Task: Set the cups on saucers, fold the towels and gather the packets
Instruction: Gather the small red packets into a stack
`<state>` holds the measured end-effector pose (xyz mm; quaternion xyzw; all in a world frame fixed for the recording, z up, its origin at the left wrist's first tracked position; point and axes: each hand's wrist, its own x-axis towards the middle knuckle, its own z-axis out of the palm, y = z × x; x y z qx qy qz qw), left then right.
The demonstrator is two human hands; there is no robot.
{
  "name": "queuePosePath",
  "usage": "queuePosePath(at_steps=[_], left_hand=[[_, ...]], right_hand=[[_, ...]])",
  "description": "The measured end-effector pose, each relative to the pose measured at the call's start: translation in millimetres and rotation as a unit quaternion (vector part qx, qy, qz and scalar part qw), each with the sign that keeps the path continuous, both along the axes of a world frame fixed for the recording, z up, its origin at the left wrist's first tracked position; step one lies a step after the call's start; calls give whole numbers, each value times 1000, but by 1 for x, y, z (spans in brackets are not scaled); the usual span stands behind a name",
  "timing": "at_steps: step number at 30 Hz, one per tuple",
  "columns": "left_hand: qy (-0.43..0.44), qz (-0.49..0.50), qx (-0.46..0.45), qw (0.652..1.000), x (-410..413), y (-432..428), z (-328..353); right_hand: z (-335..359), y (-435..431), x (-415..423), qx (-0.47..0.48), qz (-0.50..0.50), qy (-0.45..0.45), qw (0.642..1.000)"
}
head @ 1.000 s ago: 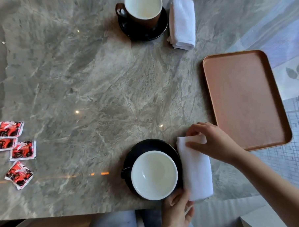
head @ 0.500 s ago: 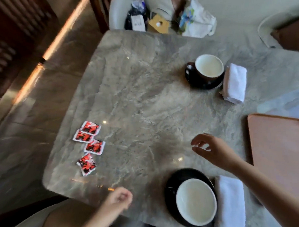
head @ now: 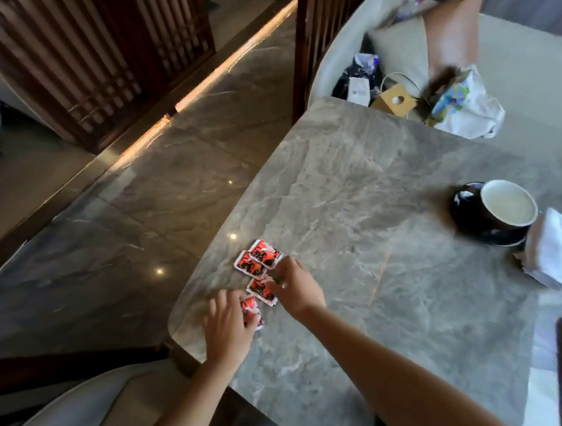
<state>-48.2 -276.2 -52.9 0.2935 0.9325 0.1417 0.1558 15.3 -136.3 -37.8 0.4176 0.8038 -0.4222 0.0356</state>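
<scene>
You see four red packets (head: 260,276) on the desk (head: 383,265), one cup (head: 507,205), one saucer (head: 466,205), one folded towel (head: 553,252), and two hands.

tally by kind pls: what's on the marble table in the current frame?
Red packets: 4
Cup: 1
Saucer: 1
Folded white towel: 1
Total: 7
A dark edge at the far right is cut off by the frame and not counted.

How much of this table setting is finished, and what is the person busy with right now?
One cup already sits on its dark saucer, with a folded white towel beside it. Now both hands are on the red packets near the table corner: the left hand on the nearest one, the right hand over the middle ones. They lie spread, not yet gathered.
</scene>
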Motion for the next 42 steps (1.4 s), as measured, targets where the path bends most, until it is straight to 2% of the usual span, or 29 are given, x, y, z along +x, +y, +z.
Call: queuePosePath(at_steps=[3,6,8,10,11,13,15,18,19,22,23,26,29,30,32,34,35,37,39,42], left_hand=[[-16,-3,-26,1000,-5,-1,-2],[-42,-4,-24,999,-10,-9,1],[-81,-3,19,997,-12,-13,2],[-182,40,82,979,-13,-15,4],[-245,81,133,957,-14,-14,3],[-353,185,226,889,-19,-13,4],[-419,245,253,837,-21,-12,10],[-475,278,235,801,-21,-2,13],[-495,300,231,782,-20,4,14],[-596,391,247,657,-19,12,21],[-618,400,245,631,-19,12,25],[-642,360,245,631,-23,1,27],[-627,343,268,647,-30,-12,17],[-622,352,281,641,-33,-15,15],[-624,362,308,620,-38,-20,14],[-620,344,333,622,-42,-24,16],[-617,333,344,624,-43,-25,19],[-611,318,354,632,-45,-25,21],[-599,315,359,642,-48,-24,22],[-575,347,350,653,-52,-21,21]], right_hand=[[-13,-21,-11,72,-6,-36,997],[-23,-29,-2,128,32,-37,991],[-23,-25,5,113,40,-26,992],[-21,-17,11,72,38,-39,996],[-20,-13,13,52,32,-45,997],[-16,-5,17,12,-1,-26,1000],[-10,0,19,-73,-23,33,997],[2,-4,15,-178,23,97,979],[5,-8,11,-191,40,95,976],[4,-18,-1,-160,46,64,984],[4,-20,-4,-127,51,46,990],[12,-20,-12,-67,122,14,990],[16,-11,-27,-102,201,21,974],[14,-6,-34,-95,181,41,978],[5,8,-47,-27,39,73,996],[-6,20,-49,37,-89,53,994],[-11,22,-47,50,-99,20,994],[-18,21,-40,77,-58,-43,994],[-21,17,-33,99,-29,-51,993],[-19,20,-25,82,-37,-49,995]])
